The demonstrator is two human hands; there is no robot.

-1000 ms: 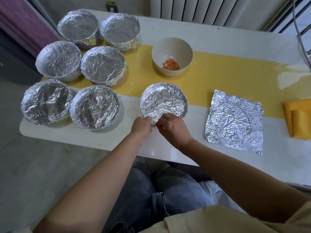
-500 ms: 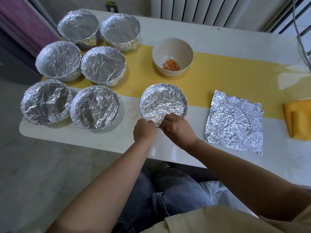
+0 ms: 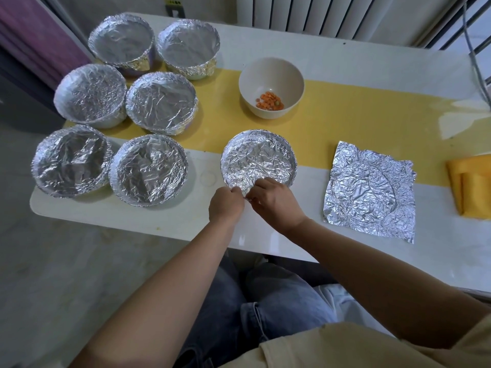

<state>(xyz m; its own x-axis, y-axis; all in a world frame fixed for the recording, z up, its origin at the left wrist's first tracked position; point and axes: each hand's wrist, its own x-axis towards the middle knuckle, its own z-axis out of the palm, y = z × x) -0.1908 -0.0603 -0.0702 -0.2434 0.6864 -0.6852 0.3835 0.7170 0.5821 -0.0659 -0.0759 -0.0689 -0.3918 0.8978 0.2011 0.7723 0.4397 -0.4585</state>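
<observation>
1. Head view, the thing being worked on: the foil-covered bowl (image 3: 259,158) stands on the tabletop (image 3: 172,221) straight in front of the person. It sits at the near edge of the yellow runner (image 3: 358,112), apart from every other dish.
2. Grips: the left hand (image 3: 225,205) and the right hand (image 3: 276,203) meet at the bowl's near rim, almost touching each other. Each has a narrow grip, its fingertips pinching the crinkled foil edge there.
3. Step in hand: this looks like work on the foil seam at the rim. I cannot tell whether the edge is being tucked down or peeled up.
4. Next move: it likely calls for small, even pinches around the rim. The bowl needs steadying so it does not slide on the smooth top, and the pull must be gentle because thin foil tears easily.
5. Around it:
   - Six other foil-covered bowls (image 3: 148,170) cluster to the left.
   - An open bowl (image 3: 271,75) holding carrot cubes (image 3: 269,102) stands behind.
   - A loose foil sheet (image 3: 369,189) lies flat to the right.
   - A yellow cloth (image 3: 473,187) lies beyond the sheet.
</observation>
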